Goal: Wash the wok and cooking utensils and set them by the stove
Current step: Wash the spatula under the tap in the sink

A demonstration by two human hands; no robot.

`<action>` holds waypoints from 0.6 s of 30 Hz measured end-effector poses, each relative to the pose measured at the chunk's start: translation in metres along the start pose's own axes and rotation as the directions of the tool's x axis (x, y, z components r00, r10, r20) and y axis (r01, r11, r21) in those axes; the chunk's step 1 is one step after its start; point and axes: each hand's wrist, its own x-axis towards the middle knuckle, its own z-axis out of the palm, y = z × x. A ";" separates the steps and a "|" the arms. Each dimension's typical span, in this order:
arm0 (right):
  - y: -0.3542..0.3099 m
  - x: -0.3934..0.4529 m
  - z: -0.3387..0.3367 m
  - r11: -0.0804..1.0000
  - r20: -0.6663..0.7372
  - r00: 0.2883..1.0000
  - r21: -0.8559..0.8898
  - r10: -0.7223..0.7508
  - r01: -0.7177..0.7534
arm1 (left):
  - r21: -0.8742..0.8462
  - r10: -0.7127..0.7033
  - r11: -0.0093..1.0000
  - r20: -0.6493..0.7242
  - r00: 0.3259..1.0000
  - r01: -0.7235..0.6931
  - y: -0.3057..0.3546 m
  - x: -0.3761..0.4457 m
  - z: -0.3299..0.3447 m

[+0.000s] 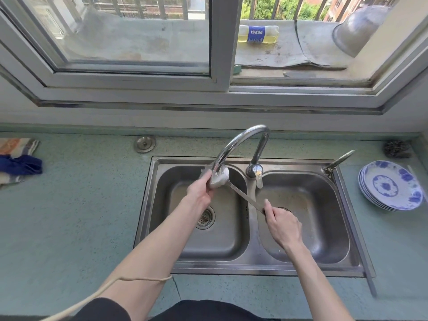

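A metal ladle (240,193) slants across the divider of the double steel sink (254,265), its bowl (220,179) up under the curved faucet spout (236,142). My left hand (200,189) grips the bowl end over the left basin, with what looks like a pale cloth or scrubber pressed against it. My right hand (283,224) grips the handle end over the right basin, one finger stretched along the handle. No wok is in view.
A stack of blue-and-white plates (391,185) and a dark scouring pad (397,149) sit on the counter at right. Cloths (18,161) lie at the far left. A sink plug (145,144) lies behind the left basin. A Pepsi bottle (258,33) lies on the window ledge.
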 end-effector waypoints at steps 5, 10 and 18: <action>0.013 -0.004 0.003 1.000 -0.057 0.998 -0.008 0.021 -0.021 | 0.252 0.161 0.957 -0.049 0.986 -0.144 -0.001 -0.009 -0.001; 0.006 -0.008 0.002 0.998 -0.136 0.990 -0.047 0.036 -0.043 | 0.886 0.520 0.167 0.293 0.803 -0.432 -0.006 -0.004 -0.006; -0.004 -0.010 -0.004 0.990 -0.206 0.978 -0.139 0.008 -0.037 | 0.737 0.298 -0.317 0.675 0.675 -0.597 -0.021 -0.006 0.006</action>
